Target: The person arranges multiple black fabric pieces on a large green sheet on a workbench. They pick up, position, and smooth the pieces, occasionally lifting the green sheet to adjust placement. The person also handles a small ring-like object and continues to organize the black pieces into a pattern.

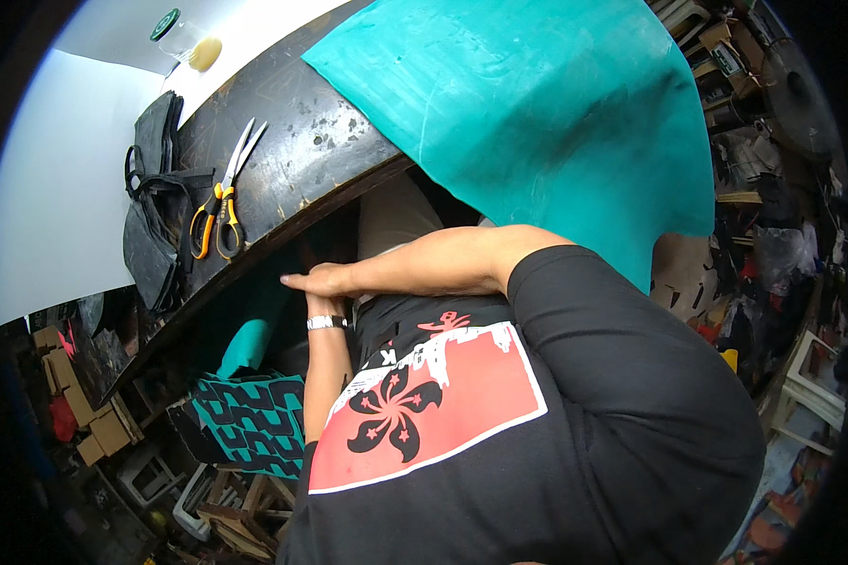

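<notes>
Right hand (326,281) across left wrist (325,308), left hand hidden, cannot tell either's openness or grip, dark table (287,122) edge between them and scissors (224,193) at ten o'clock, black bundle (151,245) beyond, jar (181,40) at eleven, teal sheet (556,113) overhanging at two

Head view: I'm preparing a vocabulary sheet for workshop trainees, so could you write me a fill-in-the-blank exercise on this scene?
1. The right hand overlaps the person's ____ arm, which wears a silver-coloured band.
2. The large teal sheet lies to the ____ of the scissors.
3. The scissors' handles are orange and ____.
4. The lid of the clear jar is ____.

Missing words: left; right; black; green.
</notes>
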Motion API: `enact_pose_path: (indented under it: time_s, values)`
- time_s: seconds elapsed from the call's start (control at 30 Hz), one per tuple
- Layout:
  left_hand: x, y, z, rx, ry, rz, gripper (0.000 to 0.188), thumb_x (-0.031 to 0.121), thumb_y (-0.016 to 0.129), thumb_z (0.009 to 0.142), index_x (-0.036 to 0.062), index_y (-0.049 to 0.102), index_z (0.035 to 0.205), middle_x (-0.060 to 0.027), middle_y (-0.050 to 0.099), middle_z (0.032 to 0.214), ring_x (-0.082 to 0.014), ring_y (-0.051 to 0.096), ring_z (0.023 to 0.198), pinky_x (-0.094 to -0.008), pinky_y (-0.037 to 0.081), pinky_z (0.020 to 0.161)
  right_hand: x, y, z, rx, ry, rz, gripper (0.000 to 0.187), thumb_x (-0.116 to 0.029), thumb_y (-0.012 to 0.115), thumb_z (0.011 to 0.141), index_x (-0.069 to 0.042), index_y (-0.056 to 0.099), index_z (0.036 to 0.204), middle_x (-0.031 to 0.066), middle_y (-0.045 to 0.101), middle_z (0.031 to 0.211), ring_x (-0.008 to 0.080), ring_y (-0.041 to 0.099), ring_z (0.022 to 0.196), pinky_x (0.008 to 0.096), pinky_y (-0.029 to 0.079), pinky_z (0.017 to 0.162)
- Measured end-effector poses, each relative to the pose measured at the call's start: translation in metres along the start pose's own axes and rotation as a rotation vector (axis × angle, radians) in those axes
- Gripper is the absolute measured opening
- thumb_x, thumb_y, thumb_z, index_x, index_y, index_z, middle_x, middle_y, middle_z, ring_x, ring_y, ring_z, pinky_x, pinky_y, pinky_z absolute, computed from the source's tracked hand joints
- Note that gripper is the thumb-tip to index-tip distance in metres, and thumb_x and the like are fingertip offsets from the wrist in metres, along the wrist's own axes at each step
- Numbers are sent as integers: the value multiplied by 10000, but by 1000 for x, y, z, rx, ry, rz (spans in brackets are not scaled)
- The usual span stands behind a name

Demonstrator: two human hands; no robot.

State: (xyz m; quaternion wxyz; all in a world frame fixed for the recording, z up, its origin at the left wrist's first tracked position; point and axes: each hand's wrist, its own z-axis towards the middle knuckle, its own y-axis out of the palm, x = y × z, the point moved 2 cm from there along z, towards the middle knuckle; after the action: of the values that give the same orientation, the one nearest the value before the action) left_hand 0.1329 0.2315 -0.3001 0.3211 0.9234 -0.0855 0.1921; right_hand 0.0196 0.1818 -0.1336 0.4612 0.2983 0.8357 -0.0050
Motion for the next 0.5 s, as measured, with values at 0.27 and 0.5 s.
enact_pose_path:
  time_s: [0.27, 0.5]
  values:
    - [20, 29, -32, -1, -68, 489, 406, 368, 430, 998, 23, 634, 1065, -156, 659, 1152, -307, 647, 987, -475, 520, 870, 9, 7, 13, -7, -18, -2, 1002, -702, 426, 919, 60, 199, 1529, 316, 334, 1517, 387, 267, 1464, 437, 227, 1195]
    - [-14, 45, -41, 11, -9, 269, 316, 294, 420, 1006, 50, 617, 1047, -123, 656, 1073, -281, 640, 960, -472, 520, 893, 28, -20, 36, -8, 115, 110, 1000, -697, 425, 922, 58, 183, 1533, 317, 339, 1514, 387, 273, 1461, 435, 226, 1196]
